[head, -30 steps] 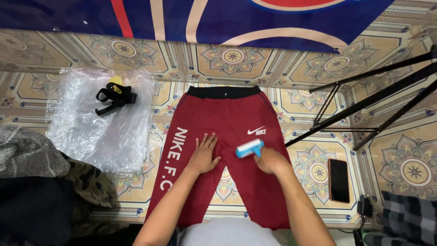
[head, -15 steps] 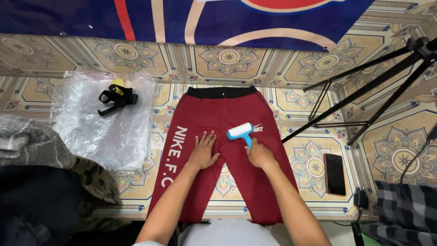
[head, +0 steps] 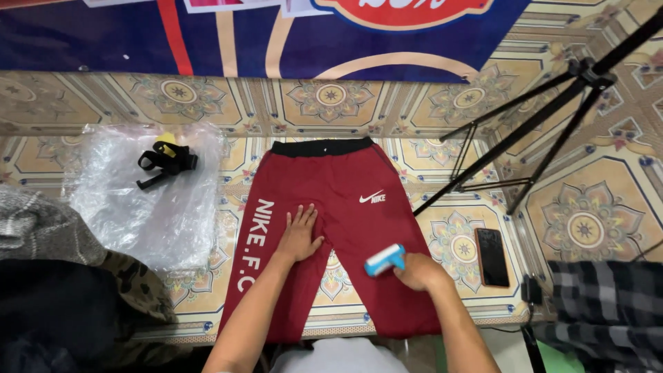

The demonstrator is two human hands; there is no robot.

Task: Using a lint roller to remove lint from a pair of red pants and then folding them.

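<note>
The patterned ceramic tile floor [head: 594, 228] is carrying everything in view; a dark blue banner with red and cream shapes [head: 276, 41] is lying along its far edge. The dark red fabric shorts with a black waistband [head: 345, 200] are lying flat at the floor's middle, waistband toward the far edge and leg openings toward the near edge, apparently spread so that the cloth presents an even face.

The clear crinkled plastic bag [head: 148, 207] is lying toward the left edge, flattened; nothing can be made out inside it, and a black strap bundle with a yellow part [head: 166, 160] is resting on top of it near its far end. A black tripod [head: 545, 131] is standing at the right, with a black phone [head: 492, 257] lying face up just beside the shorts' right leg. Folded dark and checked garments are sitting at the near corners.

The left hand [head: 299, 235] is pressing flat, fingers spread wide, at the crotch, seemingly pinning the cloth. The right hand [head: 420, 271] is closing around the handle of a blue-and-white lint roller [head: 385, 260], whose head is touching the right leg's cloth.
</note>
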